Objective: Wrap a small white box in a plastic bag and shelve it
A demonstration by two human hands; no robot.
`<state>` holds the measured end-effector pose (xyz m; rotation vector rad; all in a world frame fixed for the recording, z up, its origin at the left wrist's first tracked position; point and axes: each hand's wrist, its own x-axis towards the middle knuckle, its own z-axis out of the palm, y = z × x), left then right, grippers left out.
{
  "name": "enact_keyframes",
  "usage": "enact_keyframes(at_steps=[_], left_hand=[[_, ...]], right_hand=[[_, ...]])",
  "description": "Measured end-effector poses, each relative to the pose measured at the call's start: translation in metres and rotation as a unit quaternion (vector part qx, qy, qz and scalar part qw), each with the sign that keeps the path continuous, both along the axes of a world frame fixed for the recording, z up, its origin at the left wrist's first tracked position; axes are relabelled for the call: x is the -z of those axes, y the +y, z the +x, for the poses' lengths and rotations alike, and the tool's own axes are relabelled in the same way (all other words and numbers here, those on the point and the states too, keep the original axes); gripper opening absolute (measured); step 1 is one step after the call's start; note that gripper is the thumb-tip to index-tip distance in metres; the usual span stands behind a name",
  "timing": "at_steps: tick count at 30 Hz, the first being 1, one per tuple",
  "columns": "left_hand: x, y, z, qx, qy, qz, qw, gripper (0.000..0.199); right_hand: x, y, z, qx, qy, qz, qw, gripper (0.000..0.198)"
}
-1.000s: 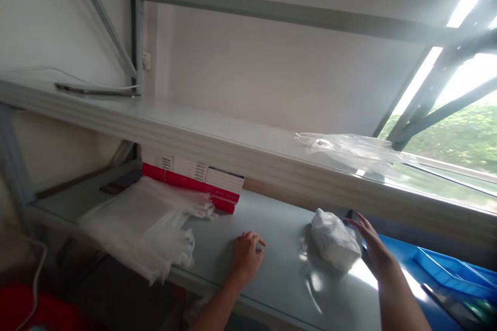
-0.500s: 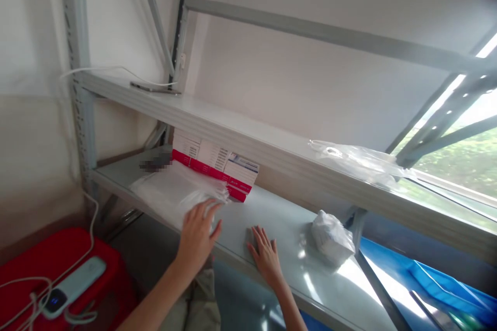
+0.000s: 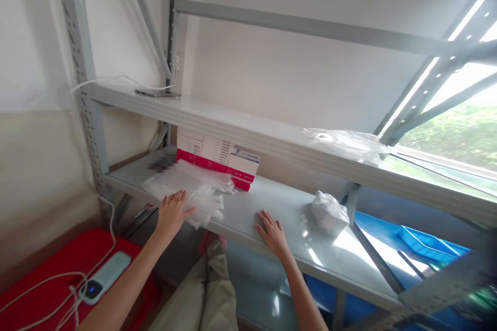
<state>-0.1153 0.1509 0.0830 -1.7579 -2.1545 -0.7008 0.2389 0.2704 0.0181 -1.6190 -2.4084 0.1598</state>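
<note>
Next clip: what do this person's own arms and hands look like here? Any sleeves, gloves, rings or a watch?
Both arms are bare as far as the picture shows, with no sleeve in view. The left hand and the right hand wear no gloves. No ring, watch or wristband shows on either one. The fingers are slim, with short nails that look unpainted.

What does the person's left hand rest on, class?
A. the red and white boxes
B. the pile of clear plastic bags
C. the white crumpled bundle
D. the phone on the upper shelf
B: the left hand lies flat on the pile of clear plastic bags at the shelf edge.
</note>
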Motion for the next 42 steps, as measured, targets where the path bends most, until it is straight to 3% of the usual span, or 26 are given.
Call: enact_keyframes(at_steps=[2,8,14,17,20,23,25,29,31,34,37,38,40,41,42], left_hand=[[0.001,0.000,-0.001,0.014,0.008,-0.026,1.000,0.029],[-0.011,-0.003,-0.012,0.015,0.063,-0.091,0.994,0.040],[-0.058,-0.008,-0.024,-0.012,0.051,-0.029,0.998,0.036],[-0.092,-0.007,-0.013,0.007,0.052,0.009,0.999,0.035],[-0.124,-0.003,0.011,0.050,0.080,0.033,0.995,0.033],[-0.149,0.002,0.040,0.097,0.076,0.044,0.991,0.030],[-0.159,0.006,0.057,0.142,0.065,0.052,0.986,0.028],[-0.166,0.015,0.084,0.226,0.023,0.074,0.971,0.026],[-0.166,0.017,0.095,0.284,-0.004,0.064,0.957,0.028],[-0.159,0.012,0.101,0.385,-0.027,0.028,0.922,0.027],[-0.132,-0.003,0.076,0.420,-0.057,0.017,0.905,0.041],[-0.116,-0.009,0.059,0.400,-0.082,0.027,0.913,0.050],[-0.072,-0.021,0.017,0.259,-0.170,0.107,0.945,0.050],[-0.046,-0.026,-0.005,0.156,-0.239,0.171,0.943,0.048],[-0.019,-0.030,-0.025,0.044,-0.324,0.227,0.917,0.043]], right_hand=[[-0.002,-0.001,0.000,0.001,0.001,0.002,1.000,0.052],[-0.002,-0.004,0.000,0.000,0.016,0.016,1.000,0.050],[-0.007,-0.002,-0.001,0.023,0.087,-0.008,0.996,0.046],[-0.033,-0.016,-0.017,0.065,0.217,0.034,0.973,0.046],[-0.078,-0.047,-0.046,0.031,0.313,0.165,0.935,0.048],[-0.126,-0.081,-0.076,-0.042,0.277,0.229,0.932,0.055],[-0.148,-0.094,-0.091,-0.049,0.241,0.251,0.936,0.060],[-0.158,-0.094,-0.108,-0.008,0.244,0.215,0.945,0.072],[-0.152,-0.089,-0.111,0.003,0.259,0.183,0.948,0.069],[-0.141,-0.082,-0.103,0.004,0.277,0.157,0.948,0.043],[-0.133,-0.073,-0.077,0.001,0.302,0.154,0.941,0.040],[-0.130,-0.070,-0.065,0.003,0.305,0.155,0.940,0.040],[-0.123,-0.065,-0.038,0.027,0.297,0.146,0.943,0.042],[-0.119,-0.063,-0.025,0.041,0.283,0.139,0.948,0.045],[-0.114,-0.062,-0.013,0.049,0.267,0.132,0.953,0.048]])
